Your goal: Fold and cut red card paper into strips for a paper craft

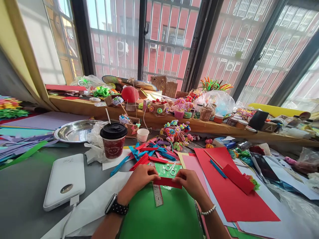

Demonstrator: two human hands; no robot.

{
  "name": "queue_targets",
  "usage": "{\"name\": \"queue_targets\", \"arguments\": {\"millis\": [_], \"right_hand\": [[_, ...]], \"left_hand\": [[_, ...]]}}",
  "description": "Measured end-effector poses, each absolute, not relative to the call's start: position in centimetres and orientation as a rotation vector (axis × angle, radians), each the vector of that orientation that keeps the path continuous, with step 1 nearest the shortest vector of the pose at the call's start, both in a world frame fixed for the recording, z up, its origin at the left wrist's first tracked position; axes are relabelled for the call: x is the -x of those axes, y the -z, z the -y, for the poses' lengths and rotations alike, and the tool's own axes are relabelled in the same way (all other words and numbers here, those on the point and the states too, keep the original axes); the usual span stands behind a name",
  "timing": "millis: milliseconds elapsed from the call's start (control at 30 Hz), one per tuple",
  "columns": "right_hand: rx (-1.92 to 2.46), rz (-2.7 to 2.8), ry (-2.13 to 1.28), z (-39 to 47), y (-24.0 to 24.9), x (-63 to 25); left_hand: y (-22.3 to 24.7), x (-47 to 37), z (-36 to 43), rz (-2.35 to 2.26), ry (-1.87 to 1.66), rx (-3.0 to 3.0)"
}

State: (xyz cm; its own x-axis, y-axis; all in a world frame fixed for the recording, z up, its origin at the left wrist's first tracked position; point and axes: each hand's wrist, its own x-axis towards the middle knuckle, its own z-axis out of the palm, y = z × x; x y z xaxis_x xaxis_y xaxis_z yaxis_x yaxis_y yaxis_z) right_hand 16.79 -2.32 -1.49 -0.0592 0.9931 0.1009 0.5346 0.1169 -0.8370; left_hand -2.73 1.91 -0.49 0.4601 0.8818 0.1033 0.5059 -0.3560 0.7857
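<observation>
A narrow red paper strip (167, 182) is stretched sideways between my two hands, low over a green mat (161, 217). My left hand (141, 181), with a watch at the wrist, pinches the strip's left end. At the right end, my right hand (189, 182) pinches it between thumb and fingers; a beaded bracelet circles that wrist. A clear ruler (158, 196) lies on the mat, partly beneath the strip. Just beyond the hands rest small white-handled scissors (170, 169). Folded red and blue paper strips (147, 151) are heaped behind my left hand.
To the left stand a lidded coffee cup (114, 141) and a white power bank (66, 181) with a cable. A metal tray (76, 131) lies behind. Red paper sheets (239, 202) spread at right. Crafts crowd the windowsill (159, 119), with a small paper cup (143, 135) in front.
</observation>
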Motion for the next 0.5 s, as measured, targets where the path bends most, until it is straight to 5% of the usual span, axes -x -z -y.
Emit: {"name": "queue_targets", "arguments": {"millis": [367, 500], "right_hand": [[1.452, 1.673, -0.848, 2.2, 1.5, -16.7], [1.524, 1.487, -0.581, 2.1, 1.2, -17.3]], "left_hand": [[0.5, 1.8, -1.2, -1.023, -0.507, -2.077], [-0.4, 2.5, -1.4, -1.131, -0.668, -1.927]]}}
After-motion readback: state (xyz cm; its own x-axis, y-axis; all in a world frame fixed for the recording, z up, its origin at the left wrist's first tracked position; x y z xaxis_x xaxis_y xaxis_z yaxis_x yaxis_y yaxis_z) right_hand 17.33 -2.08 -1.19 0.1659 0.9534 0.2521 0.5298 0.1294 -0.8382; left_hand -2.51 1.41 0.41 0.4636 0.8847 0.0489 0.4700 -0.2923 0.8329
